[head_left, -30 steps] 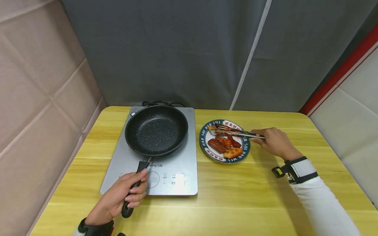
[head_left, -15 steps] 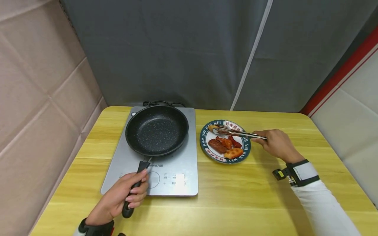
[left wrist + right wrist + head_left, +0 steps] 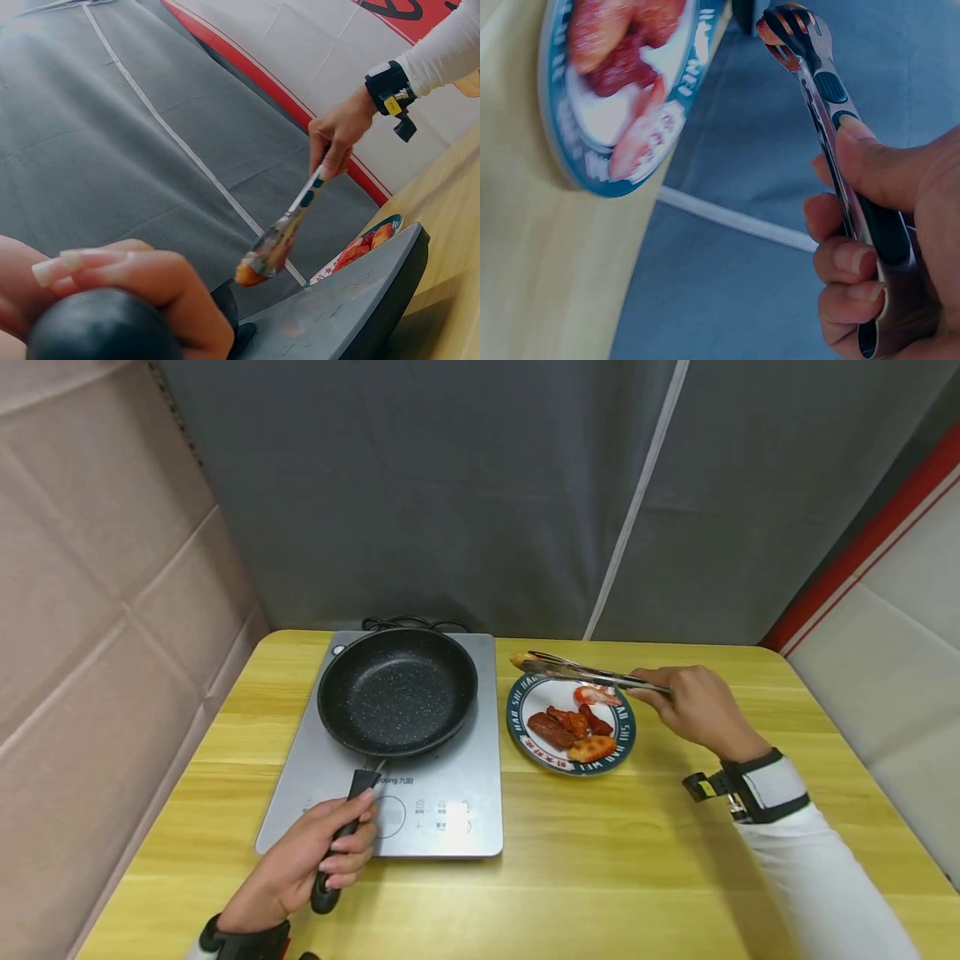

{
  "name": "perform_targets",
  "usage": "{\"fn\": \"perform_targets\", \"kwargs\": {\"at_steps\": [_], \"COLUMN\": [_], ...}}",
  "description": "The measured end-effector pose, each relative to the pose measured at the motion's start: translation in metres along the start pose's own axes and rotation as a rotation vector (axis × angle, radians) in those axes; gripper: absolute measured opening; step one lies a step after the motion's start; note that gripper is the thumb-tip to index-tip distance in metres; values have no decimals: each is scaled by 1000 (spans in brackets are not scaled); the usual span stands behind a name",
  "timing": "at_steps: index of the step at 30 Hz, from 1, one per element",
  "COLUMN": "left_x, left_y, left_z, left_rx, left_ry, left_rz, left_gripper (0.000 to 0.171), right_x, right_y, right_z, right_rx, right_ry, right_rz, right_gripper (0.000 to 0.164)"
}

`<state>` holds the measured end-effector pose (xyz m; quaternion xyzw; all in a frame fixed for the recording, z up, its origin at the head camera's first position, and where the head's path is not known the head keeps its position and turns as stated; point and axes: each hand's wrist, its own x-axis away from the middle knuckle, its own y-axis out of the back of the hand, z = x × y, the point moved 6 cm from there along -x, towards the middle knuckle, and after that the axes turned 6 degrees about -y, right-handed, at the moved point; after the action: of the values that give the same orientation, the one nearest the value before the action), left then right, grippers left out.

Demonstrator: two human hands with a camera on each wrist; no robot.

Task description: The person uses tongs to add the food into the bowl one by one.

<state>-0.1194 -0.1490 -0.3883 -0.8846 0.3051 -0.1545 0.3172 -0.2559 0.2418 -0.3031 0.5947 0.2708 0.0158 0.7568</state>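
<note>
My left hand [image 3: 318, 852] grips the black handle of a speckled frying pan [image 3: 397, 693], which sits on a silver induction cooker [image 3: 457, 793]. My right hand [image 3: 693, 706] squeezes metal tongs [image 3: 592, 674]. In the right wrist view its thumb and fingers wrap the tongs [image 3: 866, 195]. Pinched in the tongs' tips is a browned piece of food [image 3: 522, 659], lifted above the far rim of a plate [image 3: 517, 718]. On that plate lie a browned oval piece [image 3: 592, 748], a dark meat piece [image 3: 551, 729], reddish pieces [image 3: 573, 720] and a shrimp [image 3: 597, 695].
The wooden table [image 3: 615, 860] carries everything. A grey curtain [image 3: 450, 502] stands behind it, a padded beige wall [image 3: 112, 652] at left and a white panel with a red stripe [image 3: 900, 610] at right. A black cable [image 3: 412, 622] lies coiled behind the cooker.
The tongs have risen off the plate with the browned piece and shifted slightly left and away. The shrimp on the plate has come into sight. My left hand and the pan stay put.
</note>
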Motion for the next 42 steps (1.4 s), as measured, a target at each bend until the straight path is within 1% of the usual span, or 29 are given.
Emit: {"fn": "perform_targets", "kwargs": {"at_steps": [4, 8, 11, 15, 18, 19, 22, 24, 28, 32, 37, 42], "left_x": [0, 0, 0, -1, -1, -1, 0, 0, 0, -1, -1, -3], "left_y": [0, 1, 1, -1, -1, -1, -1, -2, -4, -3, -3, -3], "left_z": [1, 2, 2, 0, -1, -1, 0, -1, -2, -1, 1, 2], "left_rx": [-1, -11, -5, 14, 10, 9, 13, 20, 27, 32, 31, 20], "left_ry": [6, 12, 8, -1, 5, 12, 21, 16, 5, 9, 13, 16], "left_rz": [-9, -32, -22, 24, 20, 10, 5, 16, 32, 33, 26, 18], "left_gripper": [26, 25, 25, 26, 25, 25, 25, 26, 27, 26, 27, 27], "right_x": [-10, -20, -28, -39, -49, -52, -59, -62, -67, -72, -78, -84], "right_y": [5, 8, 7, 5, 1, -1, -8, -12, -18, -28, -42, -50], "right_z": [12, 26, 38, 59, 76, 81, 95, 101, 109, 116, 126, 130], "right_rx": [-1, -8, -31, -74, -96, -99, -99, -92, -76, -63, -31, 0], "right_ry": [20, 67, 95, 141, 175, 181, 192, 197, 197, 187, 183, 154], "right_rz": [-6, -20, -19, -25, -13, -1, 39, 50, 44, 45, 52, 53], "right_gripper": [28, 28, 28, 27, 27, 27, 29, 30, 30, 28, 24, 21]}}
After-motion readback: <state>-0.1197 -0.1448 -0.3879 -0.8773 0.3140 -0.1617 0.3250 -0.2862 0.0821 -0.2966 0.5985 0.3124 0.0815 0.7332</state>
